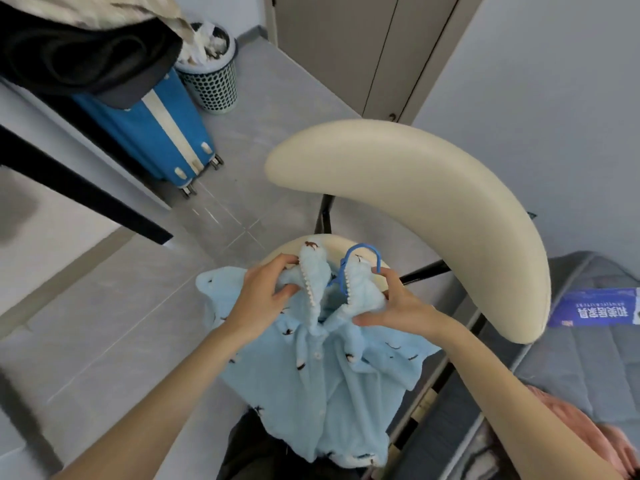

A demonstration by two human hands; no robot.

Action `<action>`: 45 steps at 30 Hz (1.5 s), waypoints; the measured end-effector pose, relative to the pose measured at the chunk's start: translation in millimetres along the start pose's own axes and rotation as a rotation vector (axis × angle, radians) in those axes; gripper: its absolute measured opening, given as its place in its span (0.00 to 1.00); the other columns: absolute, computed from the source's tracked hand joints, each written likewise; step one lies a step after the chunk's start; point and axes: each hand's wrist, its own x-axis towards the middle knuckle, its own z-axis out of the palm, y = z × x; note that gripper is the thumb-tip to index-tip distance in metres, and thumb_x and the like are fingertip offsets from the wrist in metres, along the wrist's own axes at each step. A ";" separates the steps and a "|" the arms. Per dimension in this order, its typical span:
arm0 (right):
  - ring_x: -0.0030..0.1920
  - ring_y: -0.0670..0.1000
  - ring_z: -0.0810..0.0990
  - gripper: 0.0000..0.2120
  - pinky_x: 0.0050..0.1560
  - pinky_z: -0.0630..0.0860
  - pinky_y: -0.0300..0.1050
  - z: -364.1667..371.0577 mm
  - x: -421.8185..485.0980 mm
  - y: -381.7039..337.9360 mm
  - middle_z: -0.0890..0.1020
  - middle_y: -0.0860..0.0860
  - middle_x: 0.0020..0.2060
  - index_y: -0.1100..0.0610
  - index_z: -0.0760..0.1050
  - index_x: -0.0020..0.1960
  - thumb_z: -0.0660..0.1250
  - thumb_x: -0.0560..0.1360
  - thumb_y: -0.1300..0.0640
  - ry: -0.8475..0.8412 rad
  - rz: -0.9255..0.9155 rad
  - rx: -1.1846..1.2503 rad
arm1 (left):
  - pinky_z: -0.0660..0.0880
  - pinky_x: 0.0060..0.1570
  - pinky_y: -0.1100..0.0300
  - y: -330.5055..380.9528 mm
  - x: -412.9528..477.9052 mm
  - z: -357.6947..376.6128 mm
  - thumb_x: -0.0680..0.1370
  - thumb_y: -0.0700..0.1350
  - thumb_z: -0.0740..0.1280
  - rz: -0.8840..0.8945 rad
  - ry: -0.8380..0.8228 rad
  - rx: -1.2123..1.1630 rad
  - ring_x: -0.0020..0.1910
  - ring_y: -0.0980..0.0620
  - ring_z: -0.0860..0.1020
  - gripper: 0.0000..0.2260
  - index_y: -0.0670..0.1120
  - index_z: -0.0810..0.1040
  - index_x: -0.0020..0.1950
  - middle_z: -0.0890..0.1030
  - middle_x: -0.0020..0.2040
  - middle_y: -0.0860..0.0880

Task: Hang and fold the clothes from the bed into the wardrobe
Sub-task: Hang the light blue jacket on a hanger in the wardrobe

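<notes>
So, my left grip and right grip each pinch the blue shirt by its collar over the chair. The hanger looks seated; hanging it in the wardrobe remains, and a pink garment lies on the bed.

The blue shirt rests on the cream chair seat before me; the grey bed carries a blue packet and pink cloth

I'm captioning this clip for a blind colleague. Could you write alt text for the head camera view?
A person's left hand and right hand grip the collar of a light blue shirt, with a blue hanger poking from the neck. The shirt is draped over a cream chair; a blue suitcase and a green basket stand on the floor beyond.
</notes>
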 end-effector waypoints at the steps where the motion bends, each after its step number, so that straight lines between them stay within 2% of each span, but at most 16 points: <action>1: 0.53 0.41 0.75 0.45 0.46 0.70 0.35 3.0 -14.4 -6.0 0.75 0.43 0.53 0.40 0.52 0.71 0.78 0.64 0.42 -0.024 0.010 -0.018 | 0.75 0.55 0.57 5.4 -14.4 -6.9 0.75 0.36 0.68 -0.011 0.020 -0.005 0.53 0.53 0.79 0.15 0.46 0.76 0.61 0.81 0.54 0.52; 4: 0.60 0.43 0.72 0.47 0.56 0.65 0.41 10.5 -58.2 -28.7 0.74 0.37 0.56 0.35 0.54 0.70 0.71 0.57 0.27 -0.094 0.061 0.027 | 0.73 0.52 0.66 20.2 -61.6 -28.9 0.75 0.36 0.68 -0.067 0.077 -0.025 0.52 0.59 0.79 0.16 0.49 0.77 0.60 0.81 0.53 0.55; 8: 0.59 0.40 0.71 0.41 0.52 0.68 0.40 27.9 -113.3 -68.2 0.74 0.38 0.55 0.39 0.61 0.65 0.67 0.58 0.24 -0.104 -0.025 -0.025 | 0.70 0.50 0.73 42.7 -123.2 -57.9 0.75 0.39 0.69 -0.121 0.169 -0.098 0.50 0.68 0.77 0.16 0.58 0.76 0.56 0.80 0.49 0.66; 11: 0.48 0.44 0.75 0.29 0.42 0.69 0.42 58.2 -144.3 -98.9 0.75 0.41 0.48 0.46 0.64 0.59 0.66 0.67 0.30 0.075 -0.175 -0.249 | 0.72 0.49 0.71 60.3 -162.1 -73.8 0.74 0.40 0.69 -0.129 0.256 -0.126 0.50 0.66 0.77 0.18 0.64 0.74 0.53 0.80 0.48 0.67; 15: 0.43 0.56 0.75 0.11 0.39 0.65 0.47 104.9 -187.8 -133.7 0.76 0.51 0.40 0.59 0.67 0.49 0.62 0.77 0.51 0.310 -0.435 -0.409 | 0.71 0.45 0.73 81.0 -215.0 -102.6 0.74 0.41 0.69 -0.107 0.387 -0.118 0.48 0.69 0.76 0.18 0.64 0.74 0.53 0.79 0.45 0.68; 19: 0.40 0.60 0.73 0.12 0.40 0.63 0.50 132.7 -235.0 -162.2 0.72 0.54 0.34 0.59 0.65 0.38 0.61 0.78 0.56 0.538 -0.592 -0.376 | 0.68 0.42 0.73 87.5 -272.7 -146.0 0.74 0.42 0.69 -0.077 0.526 -0.092 0.46 0.68 0.76 0.15 0.59 0.75 0.55 0.79 0.46 0.66; 23: 0.45 0.61 0.77 0.13 0.46 0.70 0.51 153.6 -276.0 -200.1 0.79 0.57 0.38 0.57 0.73 0.40 0.64 0.78 0.50 0.669 -0.607 -0.395 | 0.68 0.44 0.71 87.7 -330.4 -193.8 0.72 0.39 0.71 -0.036 0.657 -0.085 0.46 0.61 0.77 0.14 0.53 0.76 0.54 0.80 0.46 0.59; 25: 0.45 0.58 0.77 0.12 0.44 0.69 0.48 166.9 -297.8 -226.7 0.80 0.56 0.41 0.58 0.76 0.44 0.62 0.78 0.49 0.603 -0.573 -0.327 | 0.66 0.41 0.78 87.5 -359.0 -215.9 0.72 0.39 0.72 -0.005 0.732 -0.072 0.44 0.69 0.76 0.14 0.55 0.75 0.51 0.78 0.44 0.64; 27: 0.44 0.55 0.76 0.09 0.44 0.72 0.47 180.3 -324.2 -257.0 0.78 0.55 0.41 0.60 0.76 0.46 0.63 0.78 0.55 0.463 -0.616 -0.039 | 0.66 0.40 0.75 85.6 -387.8 -238.4 0.73 0.40 0.72 0.009 0.802 -0.083 0.43 0.70 0.75 0.13 0.54 0.75 0.52 0.77 0.43 0.66; 29: 0.42 0.53 0.79 0.07 0.44 0.78 0.46 189.0 -353.2 -286.2 0.80 0.55 0.41 0.62 0.77 0.52 0.62 0.78 0.61 0.195 -0.623 0.371 | 0.67 0.44 0.70 82.0 -417.2 -261.4 0.74 0.40 0.72 0.027 0.864 -0.089 0.46 0.65 0.76 0.14 0.54 0.76 0.55 0.76 0.46 0.67; 31: 0.42 0.51 0.83 0.11 0.46 0.81 0.45 197.6 -378.9 -307.3 0.83 0.55 0.43 0.62 0.77 0.55 0.58 0.78 0.63 -0.162 -0.600 0.787 | 0.67 0.44 0.76 81.2 -446.2 -284.9 0.75 0.40 0.70 0.091 0.922 -0.060 0.48 0.68 0.75 0.15 0.55 0.76 0.57 0.77 0.49 0.67; 34: 0.47 0.52 0.84 0.13 0.51 0.81 0.47 225.9 -397.4 -325.9 0.83 0.56 0.50 0.62 0.77 0.57 0.57 0.81 0.59 -0.425 -0.498 0.976 | 0.66 0.44 0.79 86.4 -482.0 -316.0 0.76 0.40 0.69 0.162 1.001 -0.009 0.47 0.74 0.74 0.14 0.57 0.77 0.56 0.79 0.49 0.68; 38: 0.43 0.50 0.83 0.07 0.49 0.81 0.46 261.9 -402.0 -345.2 0.84 0.55 0.45 0.60 0.78 0.52 0.64 0.80 0.57 -0.327 -0.489 0.724 | 0.68 0.42 0.76 86.8 -516.7 -335.8 0.75 0.40 0.69 0.166 1.081 0.019 0.45 0.69 0.77 0.14 0.62 0.77 0.47 0.80 0.45 0.68; 41: 0.41 0.49 0.84 0.13 0.44 0.83 0.43 271.8 -401.6 -358.7 0.83 0.54 0.45 0.62 0.74 0.64 0.63 0.79 0.63 -0.356 -0.515 0.553 | 0.69 0.42 0.72 79.0 -536.0 -349.5 0.74 0.38 0.69 0.121 1.188 0.012 0.42 0.70 0.76 0.16 0.61 0.76 0.46 0.80 0.43 0.66; 43: 0.52 0.52 0.80 0.24 0.52 0.78 0.49 274.9 -392.7 -363.4 0.78 0.53 0.51 0.53 0.66 0.71 0.66 0.77 0.61 -0.009 -0.707 -0.041 | 0.69 0.42 0.74 75.4 -544.5 -360.1 0.73 0.36 0.69 0.120 1.230 -0.007 0.42 0.70 0.76 0.18 0.61 0.76 0.46 0.81 0.44 0.64; 45: 0.69 0.58 0.64 0.29 0.68 0.63 0.57 278.8 -388.8 -374.3 0.67 0.53 0.69 0.41 0.64 0.71 0.68 0.74 0.57 0.325 -0.951 -0.712 | 0.68 0.41 0.77 74.8 -548.1 -369.4 0.73 0.34 0.69 0.109 1.238 0.003 0.42 0.70 0.76 0.20 0.62 0.76 0.45 0.81 0.43 0.66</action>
